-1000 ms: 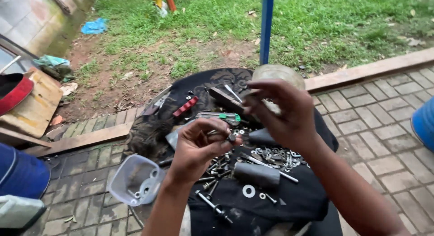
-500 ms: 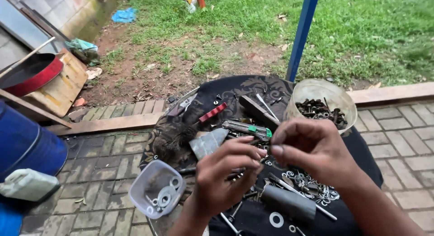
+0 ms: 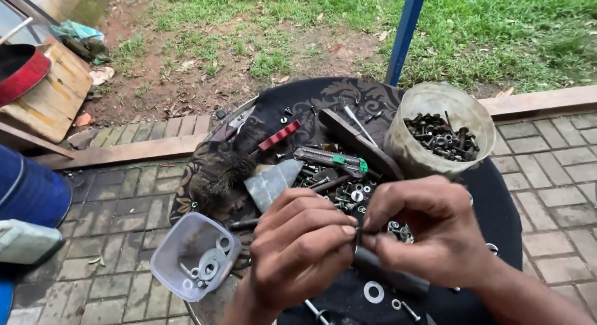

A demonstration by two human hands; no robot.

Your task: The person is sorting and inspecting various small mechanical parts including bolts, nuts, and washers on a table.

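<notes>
Black cloth [image 3: 497,207] covers the round surface, and I hold both hands just above its near edge. My left hand [image 3: 301,244] and my right hand [image 3: 435,235] meet in the middle, fingertips almost touching. Between them I pinch a small dark bolt [image 3: 359,236]. It is so tiny that I mostly see its dark tip. It seems to stand nearly upright in the pinch, but I cannot be sure. Both hands are closed on it, left from one side, right from the other, equally near. Loose nuts and washers [image 3: 348,194] lie right behind my fingers. A cloudy tub of bolts [image 3: 435,132] stands at the far right edge. A clear box of washers [image 3: 193,256] sits at the left edge, by my left wrist.
</notes>
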